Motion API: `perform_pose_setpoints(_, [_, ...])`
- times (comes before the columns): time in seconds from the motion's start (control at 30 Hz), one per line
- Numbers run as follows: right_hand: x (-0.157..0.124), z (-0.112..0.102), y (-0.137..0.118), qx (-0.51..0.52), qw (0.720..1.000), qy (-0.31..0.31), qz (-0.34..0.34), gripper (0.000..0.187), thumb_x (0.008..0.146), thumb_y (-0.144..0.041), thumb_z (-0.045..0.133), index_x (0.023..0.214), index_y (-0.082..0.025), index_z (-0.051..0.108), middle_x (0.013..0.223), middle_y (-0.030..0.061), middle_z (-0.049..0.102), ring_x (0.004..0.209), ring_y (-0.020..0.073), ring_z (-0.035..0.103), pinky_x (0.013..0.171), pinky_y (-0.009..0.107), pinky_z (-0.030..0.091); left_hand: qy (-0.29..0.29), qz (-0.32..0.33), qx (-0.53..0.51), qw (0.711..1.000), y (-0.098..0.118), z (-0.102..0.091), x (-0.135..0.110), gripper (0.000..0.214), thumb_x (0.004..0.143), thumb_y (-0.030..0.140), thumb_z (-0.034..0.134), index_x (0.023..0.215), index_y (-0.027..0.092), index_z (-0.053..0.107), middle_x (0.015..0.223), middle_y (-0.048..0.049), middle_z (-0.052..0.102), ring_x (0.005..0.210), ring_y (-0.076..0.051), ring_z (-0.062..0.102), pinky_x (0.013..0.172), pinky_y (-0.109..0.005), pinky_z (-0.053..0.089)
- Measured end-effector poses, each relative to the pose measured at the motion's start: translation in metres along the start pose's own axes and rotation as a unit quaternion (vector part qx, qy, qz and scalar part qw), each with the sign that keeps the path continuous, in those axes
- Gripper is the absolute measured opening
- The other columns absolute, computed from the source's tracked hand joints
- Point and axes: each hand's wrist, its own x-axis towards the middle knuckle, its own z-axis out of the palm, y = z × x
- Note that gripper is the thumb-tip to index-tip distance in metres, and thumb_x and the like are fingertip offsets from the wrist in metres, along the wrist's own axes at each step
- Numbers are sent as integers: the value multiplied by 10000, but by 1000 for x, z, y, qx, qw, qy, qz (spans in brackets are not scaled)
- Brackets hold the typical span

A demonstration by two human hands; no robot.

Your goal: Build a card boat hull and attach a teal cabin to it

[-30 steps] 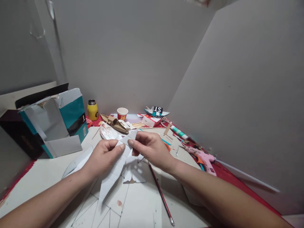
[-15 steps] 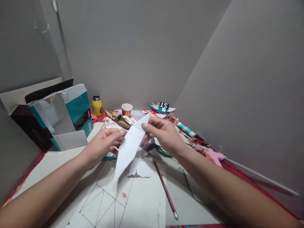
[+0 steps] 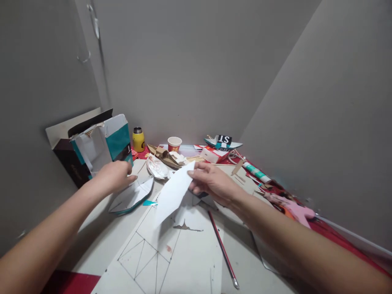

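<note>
My right hand (image 3: 211, 182) pinches the top corner of a white pointed cut-out of card (image 3: 173, 192) and holds it above the table. My left hand (image 3: 114, 175) has let go and reaches left, fingers loosely curled, hovering over a curved white card piece with a teal edge (image 3: 132, 196) beside the torn teal and grey box (image 3: 104, 143). Under both hands lies a big white sheet with pencilled lines (image 3: 153, 253).
A red pencil (image 3: 222, 248) lies right of the sheet. At the back stand a yellow flask (image 3: 138, 139), a paper cup (image 3: 174, 143), a cardboard boat model (image 3: 163, 157) and a glue tube (image 3: 255, 172). A pink glue gun (image 3: 294, 210) lies at the right by the wall.
My left hand released the white cut-out and moved left toward the box. My right hand alone keeps the cut-out. The view swung left.
</note>
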Motion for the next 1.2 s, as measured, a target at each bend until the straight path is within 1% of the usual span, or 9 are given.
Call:
perform_pose_setpoints(0.1, [14, 23, 12, 0, 1000, -23, 13, 188, 726, -217, 715, 790, -168, 545, 598, -10, 661, 471, 92, 627, 388, 134, 499, -27, -21, -2, 999, -7, 22, 1, 203, 688, 253, 728, 567, 168, 589, 641, -68, 626, 636, -200, 579, 568, -290, 365])
perform_pose_setpoints(0.2, [28, 39, 20, -6, 999, -38, 20, 172, 750, -193, 681, 755, -172, 510, 585, -5, 657, 465, 98, 632, 386, 144, 503, -53, -29, -31, 998, -11, 37, -4, 186, 828, 305, 654, 735, 150, 607, 752, -12, 620, 670, -143, 574, 638, -292, 454])
perform_pose_setpoints(0.3, [40, 47, 23, -16, 999, -44, 26, 161, 770, -165, 651, 744, -176, 492, 586, -2, 661, 460, 94, 628, 386, 144, 500, -75, -25, -94, 992, -10, 40, -12, 145, 766, 221, 658, 644, 171, 599, 668, -13, 607, 621, -147, 551, 566, -256, 405])
perform_pose_setpoints(0.37, [45, 49, 25, -26, 998, -47, 27, 165, 777, -160, 641, 728, -180, 484, 565, -11, 654, 454, 89, 618, 387, 141, 494, -97, -26, -150, 984, -8, 40, -19, 113, 676, 175, 631, 573, 181, 586, 580, -13, 587, 553, -152, 527, 492, -244, 338])
perform_pose_setpoints(0.43, [47, 50, 27, -40, 997, -52, 28, 169, 781, -165, 638, 713, -183, 483, 521, -22, 637, 426, 84, 591, 377, 138, 475, -120, -32, -206, 971, -5, 41, -27, 63, 653, 209, 589, 597, 181, 594, 561, 3, 573, 512, -148, 512, 453, -231, 308])
perform_pose_setpoints(0.7, [42, 48, 33, -118, 989, -79, 39, 218, 739, -175, 658, 607, -187, 485, 369, -67, 524, 326, 59, 435, 313, 135, 308, -195, -62, -360, 910, 3, 51, -53, 153, 697, 255, 515, 814, 176, 573, 516, 66, 466, 445, -110, 435, 419, -203, 270])
perform_pose_setpoints(0.93, [34, 53, 38, -187, 977, -102, 21, 206, 723, -214, 660, 597, -194, 498, 404, -77, 480, 347, 63, 381, 355, 190, 273, -261, -67, -423, 865, 7, 59, -69, 188, 734, 271, 529, 895, 177, 553, 543, 68, 495, 454, -114, 478, 444, -209, 319])
perform_pose_setpoints(1.03, [31, 54, 43, -215, 972, -93, -1, 262, 715, -220, 664, 555, -196, 458, 427, -91, 424, 362, 53, 344, 381, 205, 239, -258, -65, -431, 862, 8, 62, -73, 170, 722, 263, 547, 870, 180, 548, 571, 60, 503, 472, -115, 482, 453, -213, 309])
perform_pose_setpoints(1.2, [29, 50, 42, -246, 966, -82, -15, 249, 716, -253, 652, 568, -199, 459, 431, -97, 415, 375, 59, 340, 416, 224, 214, -243, -49, -407, 879, 5, 66, -75, 186, 695, 224, 546, 876, 185, 563, 658, 34, 543, 541, -129, 521, 509, -232, 358])
